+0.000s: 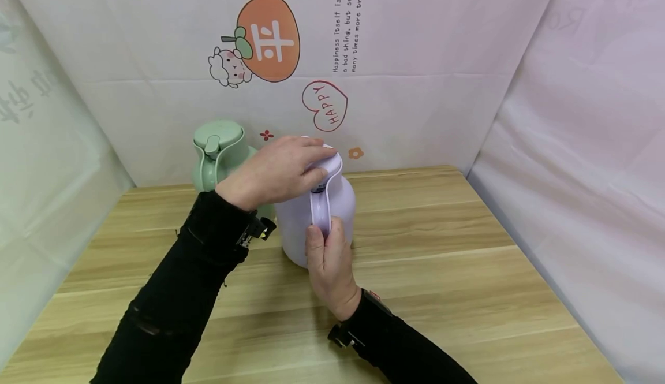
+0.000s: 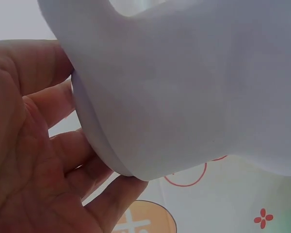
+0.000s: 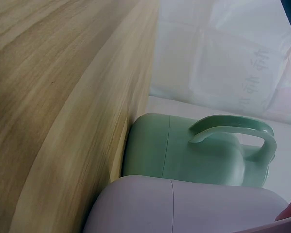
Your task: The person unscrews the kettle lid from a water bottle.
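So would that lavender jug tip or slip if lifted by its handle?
The lavender jug looks rigid, its smooth shell probably slippery. The right hand grips the handle, which should hold securely. The wide body suggests it stands stably; how full it is cannot be seen.

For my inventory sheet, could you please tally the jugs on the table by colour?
Lilac jug, gripped by the left hand at the lid and the right hand at the handle: 1
Green jug: 1
Total: 2
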### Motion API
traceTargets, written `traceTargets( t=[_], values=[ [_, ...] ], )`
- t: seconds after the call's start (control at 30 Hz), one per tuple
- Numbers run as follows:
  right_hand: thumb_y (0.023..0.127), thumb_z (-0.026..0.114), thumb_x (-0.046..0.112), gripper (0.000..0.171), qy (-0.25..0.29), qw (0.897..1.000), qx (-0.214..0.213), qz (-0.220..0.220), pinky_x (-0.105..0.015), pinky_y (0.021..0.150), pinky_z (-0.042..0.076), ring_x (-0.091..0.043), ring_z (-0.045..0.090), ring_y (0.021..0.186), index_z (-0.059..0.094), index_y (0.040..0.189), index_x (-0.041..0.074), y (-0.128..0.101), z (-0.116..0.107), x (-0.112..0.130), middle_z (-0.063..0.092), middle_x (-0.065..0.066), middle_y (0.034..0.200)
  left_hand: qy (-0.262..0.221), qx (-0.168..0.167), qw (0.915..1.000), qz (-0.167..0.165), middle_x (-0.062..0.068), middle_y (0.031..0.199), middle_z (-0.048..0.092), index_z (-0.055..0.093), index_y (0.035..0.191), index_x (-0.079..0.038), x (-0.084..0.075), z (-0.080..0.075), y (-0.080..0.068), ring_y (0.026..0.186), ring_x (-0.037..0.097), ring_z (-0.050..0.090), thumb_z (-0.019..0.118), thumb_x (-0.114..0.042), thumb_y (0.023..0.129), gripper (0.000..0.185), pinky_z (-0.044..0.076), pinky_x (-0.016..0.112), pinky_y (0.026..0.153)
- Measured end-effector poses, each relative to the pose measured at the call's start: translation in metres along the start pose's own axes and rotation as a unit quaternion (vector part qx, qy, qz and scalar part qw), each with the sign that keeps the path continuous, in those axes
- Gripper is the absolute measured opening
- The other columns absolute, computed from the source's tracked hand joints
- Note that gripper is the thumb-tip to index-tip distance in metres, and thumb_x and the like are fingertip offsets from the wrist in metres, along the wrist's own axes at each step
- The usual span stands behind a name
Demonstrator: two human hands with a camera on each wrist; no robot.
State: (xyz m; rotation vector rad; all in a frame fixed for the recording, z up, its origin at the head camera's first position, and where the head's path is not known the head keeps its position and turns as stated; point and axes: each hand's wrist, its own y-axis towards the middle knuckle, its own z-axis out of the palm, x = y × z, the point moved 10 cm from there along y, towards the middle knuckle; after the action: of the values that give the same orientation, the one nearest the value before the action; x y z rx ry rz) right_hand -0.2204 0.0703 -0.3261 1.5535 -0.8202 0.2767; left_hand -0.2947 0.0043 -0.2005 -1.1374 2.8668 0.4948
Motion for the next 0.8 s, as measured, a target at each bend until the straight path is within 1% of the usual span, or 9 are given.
traceTargets(
  t=[0.17, 0.4, 0.8],
  values=[
    [0.112, 0.044, 0.028, 0.027, -0.004, 1.000, -0.002, 0.002, -0.023, 0.058, 0.045, -0.011, 0.054, 0.063, 0.050, 0.106, 0.002, -0.0006, -0.0004, -0.0015, 0.057, -0.001, 0.072, 0.003, -0.002, 0.9999, -0.014, 0.010, 0.143, 0.065, 0.065, 0.142, -0.012, 0.0013, 0.0007, -0.0006, 0.137, 0.031, 0.057, 0.052, -0.032, 0.108, 0.041, 0.038, 0.047, 0.118],
    [0.113, 0.044, 0.029, 0.028, -0.007, 1.000, -0.003, 0.001, -0.024, 0.059, 0.045, -0.011, 0.054, 0.063, 0.050, 0.106, 0.003, -0.0003, -0.0006, -0.0011, 0.057, -0.001, 0.072, 0.012, -0.013, 0.9997, -0.019, 0.009, 0.139, 0.067, 0.067, 0.140, -0.012, -0.0004, -0.0014, 0.0005, 0.132, 0.032, 0.060, 0.053, -0.035, 0.108, 0.041, 0.041, 0.048, 0.115],
    [0.113, 0.044, 0.029, 0.028, -0.007, 1.000, -0.003, 0.002, -0.022, 0.058, 0.045, -0.010, 0.054, 0.062, 0.050, 0.106, 0.003, 0.0005, -0.0003, -0.0005, 0.057, -0.001, 0.072, 0.050, -0.015, 0.9963, -0.068, 0.008, 0.138, 0.067, 0.069, 0.138, -0.017, 0.0034, -0.0009, 0.0026, 0.130, 0.031, 0.059, 0.054, -0.041, 0.106, 0.042, 0.044, 0.047, 0.112]
  ],
)
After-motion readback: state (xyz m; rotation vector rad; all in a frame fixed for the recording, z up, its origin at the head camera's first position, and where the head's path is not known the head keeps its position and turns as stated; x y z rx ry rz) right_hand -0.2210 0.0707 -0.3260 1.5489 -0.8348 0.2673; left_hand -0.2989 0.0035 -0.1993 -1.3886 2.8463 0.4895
